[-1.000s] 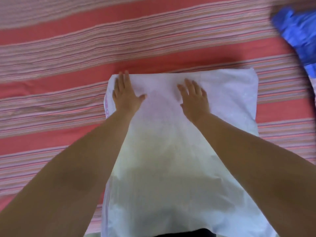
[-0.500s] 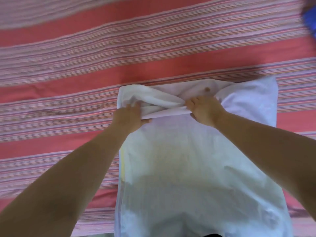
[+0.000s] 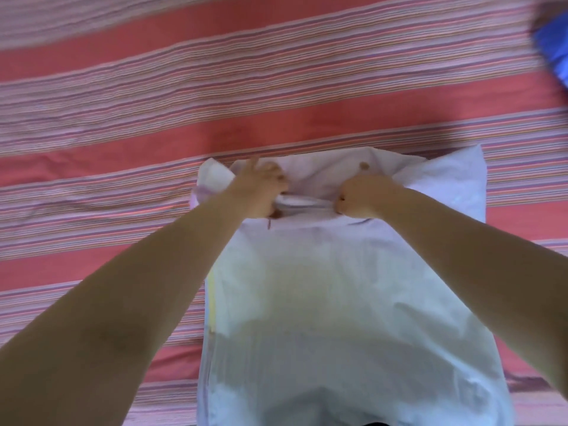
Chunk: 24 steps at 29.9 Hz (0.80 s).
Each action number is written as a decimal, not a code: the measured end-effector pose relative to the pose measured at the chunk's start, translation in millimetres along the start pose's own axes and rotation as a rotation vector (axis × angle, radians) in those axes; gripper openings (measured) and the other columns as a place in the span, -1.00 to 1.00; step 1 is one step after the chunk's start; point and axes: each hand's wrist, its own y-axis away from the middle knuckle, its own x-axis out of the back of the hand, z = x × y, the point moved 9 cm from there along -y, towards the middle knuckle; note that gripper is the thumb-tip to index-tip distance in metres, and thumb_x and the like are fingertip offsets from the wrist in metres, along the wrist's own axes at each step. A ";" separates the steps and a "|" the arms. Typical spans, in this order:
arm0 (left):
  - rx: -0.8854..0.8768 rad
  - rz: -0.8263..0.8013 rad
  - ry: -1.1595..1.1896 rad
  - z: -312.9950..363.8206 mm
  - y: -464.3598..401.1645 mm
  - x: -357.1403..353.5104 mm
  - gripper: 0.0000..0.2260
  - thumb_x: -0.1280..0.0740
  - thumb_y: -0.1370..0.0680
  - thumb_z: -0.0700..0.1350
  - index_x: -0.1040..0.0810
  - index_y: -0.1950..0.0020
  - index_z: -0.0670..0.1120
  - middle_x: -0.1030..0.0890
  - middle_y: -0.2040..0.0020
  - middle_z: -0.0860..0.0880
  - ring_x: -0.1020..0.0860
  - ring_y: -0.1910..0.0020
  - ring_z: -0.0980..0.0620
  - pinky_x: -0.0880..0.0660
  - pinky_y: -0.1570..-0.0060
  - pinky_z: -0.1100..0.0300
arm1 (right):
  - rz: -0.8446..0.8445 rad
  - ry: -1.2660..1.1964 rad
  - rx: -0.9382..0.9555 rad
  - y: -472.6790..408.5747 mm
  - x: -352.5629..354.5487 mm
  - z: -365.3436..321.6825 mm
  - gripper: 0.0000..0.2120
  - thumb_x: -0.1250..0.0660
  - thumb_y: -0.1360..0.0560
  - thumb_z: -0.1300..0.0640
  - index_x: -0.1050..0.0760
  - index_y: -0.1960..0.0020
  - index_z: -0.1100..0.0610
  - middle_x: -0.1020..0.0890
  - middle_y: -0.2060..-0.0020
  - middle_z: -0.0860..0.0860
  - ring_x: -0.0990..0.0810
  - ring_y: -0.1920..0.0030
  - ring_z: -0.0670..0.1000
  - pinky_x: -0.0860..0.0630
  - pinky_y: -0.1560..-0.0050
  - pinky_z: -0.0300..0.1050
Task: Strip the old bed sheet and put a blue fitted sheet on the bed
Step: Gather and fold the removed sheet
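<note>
Bunching the white pillowcase (image 3: 338, 302) at frame centre, the left hand (image 3: 258, 192) and right hand (image 3: 362, 196) are pinching its fabric on the striped sheet (image 3: 153, 103).

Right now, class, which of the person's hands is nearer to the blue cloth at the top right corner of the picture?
The right hand. It grips the white pillow nearer the blue cloth; the left hand grips the same bunched fabric farther left, farther from the cloth.

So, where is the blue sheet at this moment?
In the head view, the blue sheet lies at the far right edge, on the striped sheet, apart from the white pillow.
</note>
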 end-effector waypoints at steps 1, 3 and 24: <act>-0.048 0.017 0.012 13.9 2.2 -1.7 -0.73 -0.36 -0.43 0.09 -0.52 -0.08 0.04 -0.55 -0.16 0.01 -0.48 -0.19 -0.05 -0.23 -0.28 0.01 | -0.043 0.025 -0.051 2.9 -1.4 7.3 -0.76 -0.14 -0.54 0.07 -0.50 -0.13 0.02 -0.59 0.03 0.03 -0.49 -0.18 0.14 -0.37 -0.26 0.03; -0.011 0.009 0.142 27.9 12.9 -3.8 -0.72 -0.30 -0.47 0.20 -0.48 0.02 0.02 -0.59 0.02 0.01 -0.56 0.01 -0.09 -0.37 0.04 0.10 | -0.115 0.111 -0.157 14.2 -7.8 27.1 -0.77 -0.20 -0.50 0.16 -0.48 -0.14 0.06 -0.55 0.05 0.02 -0.52 -0.14 0.14 -0.43 -0.13 0.00; 1.269 0.303 1.365 -92.7 71.6 -70.8 -0.68 -0.28 -0.54 0.16 -0.49 0.03 -0.11 -0.53 0.11 -0.08 -0.54 -0.01 -0.15 -0.39 0.12 0.19 | 0.445 -0.286 -0.632 72.2 -22.3 177.2 -0.67 -0.22 -0.49 0.17 -0.31 -0.25 0.09 -0.51 -0.13 0.16 -0.49 -0.14 0.22 -0.38 -0.10 0.09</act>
